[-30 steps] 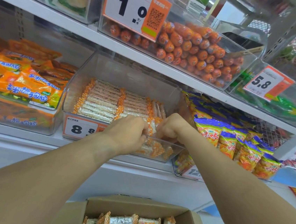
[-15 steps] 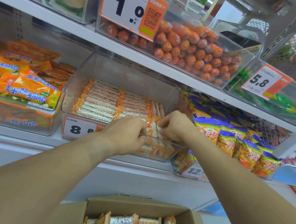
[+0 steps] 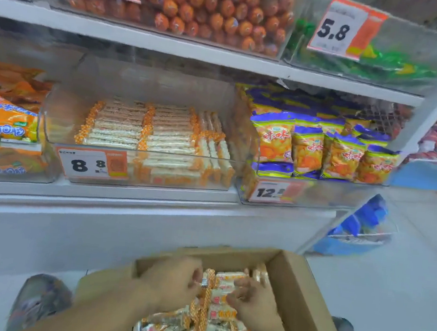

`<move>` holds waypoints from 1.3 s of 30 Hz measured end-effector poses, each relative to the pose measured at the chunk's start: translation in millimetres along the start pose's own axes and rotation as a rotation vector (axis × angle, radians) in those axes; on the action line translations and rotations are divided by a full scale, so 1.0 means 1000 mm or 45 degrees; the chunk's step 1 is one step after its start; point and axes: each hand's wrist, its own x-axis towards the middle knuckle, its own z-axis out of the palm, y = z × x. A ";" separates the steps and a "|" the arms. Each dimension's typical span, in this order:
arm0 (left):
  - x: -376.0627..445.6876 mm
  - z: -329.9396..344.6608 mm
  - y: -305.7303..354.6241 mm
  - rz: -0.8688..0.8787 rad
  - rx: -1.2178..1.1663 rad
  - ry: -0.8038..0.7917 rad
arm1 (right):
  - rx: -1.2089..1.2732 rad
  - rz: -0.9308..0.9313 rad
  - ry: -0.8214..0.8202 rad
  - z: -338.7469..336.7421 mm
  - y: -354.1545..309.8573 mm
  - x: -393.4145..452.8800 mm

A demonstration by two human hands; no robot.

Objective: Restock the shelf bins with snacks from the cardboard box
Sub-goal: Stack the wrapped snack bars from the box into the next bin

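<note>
**Both hands in the box, gathering snack bars**

The shelf (image 3: 197, 52) crosses the upper half of the frame. At its centre sits the clear bin (image 3: 143, 152) tagged 8.8, already holding rows of bars that lie flat with their long axes running left to right, plus a few at its right end turned front to back. Space shows above these rows, so I judge it can take more.

The box (image 3: 303, 301) is at the lower centre, open, its far wall towards the shelf. Inside lie the loose bars (image 3: 220, 314), mostly with long axes left to right across the frame and orange crimped ends meeting in a strip down the middle.

The left hand (image 3: 172, 282) and right hand (image 3: 254, 301) are both down on this pile, fingers curled onto wrappers; motion blur hides whether either truly grips one.

The bars look light, slim and fairly stiff, in slick film that could slide from a loose hold. They probably snap or crumble if squeezed, so taking several side by side across their middles seems safest, keeping them parallel for the bin.
</note>
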 end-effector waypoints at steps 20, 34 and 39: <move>-0.018 0.222 -0.072 -0.556 -0.020 -0.382 | -0.772 0.373 -0.609 0.049 0.119 -0.012; -0.016 0.195 -0.069 -0.544 -0.063 -0.193 | -0.598 0.343 -0.631 0.052 0.112 -0.010; -0.012 0.179 -0.064 -0.618 -0.358 -0.055 | -0.271 0.405 -0.645 0.041 0.101 -0.006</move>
